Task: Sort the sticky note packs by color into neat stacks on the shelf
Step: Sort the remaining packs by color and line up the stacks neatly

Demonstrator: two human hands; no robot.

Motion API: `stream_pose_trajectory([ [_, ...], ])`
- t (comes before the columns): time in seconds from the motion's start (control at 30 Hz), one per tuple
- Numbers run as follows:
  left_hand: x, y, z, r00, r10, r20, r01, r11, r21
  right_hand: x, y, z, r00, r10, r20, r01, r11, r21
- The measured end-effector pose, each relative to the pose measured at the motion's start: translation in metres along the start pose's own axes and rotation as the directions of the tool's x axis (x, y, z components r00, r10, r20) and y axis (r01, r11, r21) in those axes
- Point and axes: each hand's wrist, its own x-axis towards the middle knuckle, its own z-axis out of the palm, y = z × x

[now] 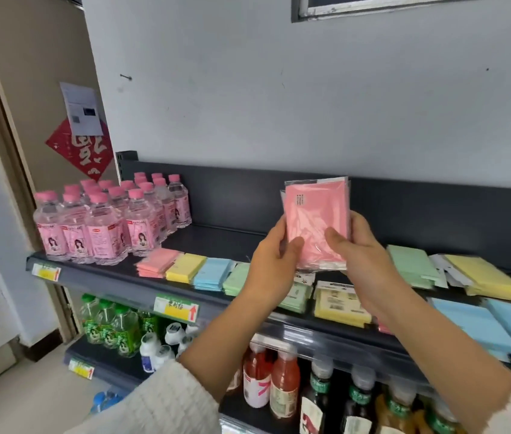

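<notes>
Several pink packs stand upright in the middle of the frame, lifted clear above the shelf. The left hand curls round their left edge with its thumb on the front. The right hand grips the right edge the same way.

The likeliest slip is the bundle fanning apart. The wrappers look slick, and only edge pressure holds the packs together, so a loosened grip could let an inner pack slide out. It would land on the loose packs lying directly below.

The pink stack lies at centre-left, just beside the bottles. A reach to it would pass over the green stack, blue stack and yellow stack. A low forearm or sleeve could drag these askew, and a hard set-down could nudge a bottle. The pink stack already looks slightly stepped, so adding packs carelessly would probably worsen the lean.

Each pack is thin, flat and rectangular. It is pastel paper sealed in clear glossy film that wrinkles and overhangs at the edges, with a small printed label. The shelf is dark, matte metal with an upright back panel. The bottles are round, clear plastic with pink caps and pink labels.
</notes>
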Motion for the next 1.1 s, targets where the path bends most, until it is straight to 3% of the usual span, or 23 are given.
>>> stream_pose_trajectory([
  [0.33, -0.006, -0.024, -0.122, 0.998, 0.061, 0.016, -0.062, 0.998, 0.027, -0.006, 0.011, 0.119, 0.998, 0.062, 0.013, -0.060, 0.994, -0.089],
  [0.53, -0.006, -0.042, -0.155, 0.997, 0.055, 0.050, -0.058, 0.996, 0.067, -0.005, 0.018, 0.154, 0.996, 0.094, 0.001, -0.094, 0.989, -0.119],
  [0.8, 0.001, -0.049, -0.147, 0.994, -0.005, 0.110, 0.009, 0.999, -0.036, 0.001, 0.020, 0.150, 0.988, 0.152, -0.026, -0.155, 0.972, -0.174],
  [1.1, 0.021, -0.036, -0.079, 0.980, -0.015, 0.196, 0.029, 0.997, -0.068, 0.009, 0.017, 0.083, 0.973, 0.174, -0.153, -0.202, 0.960, -0.192],
])
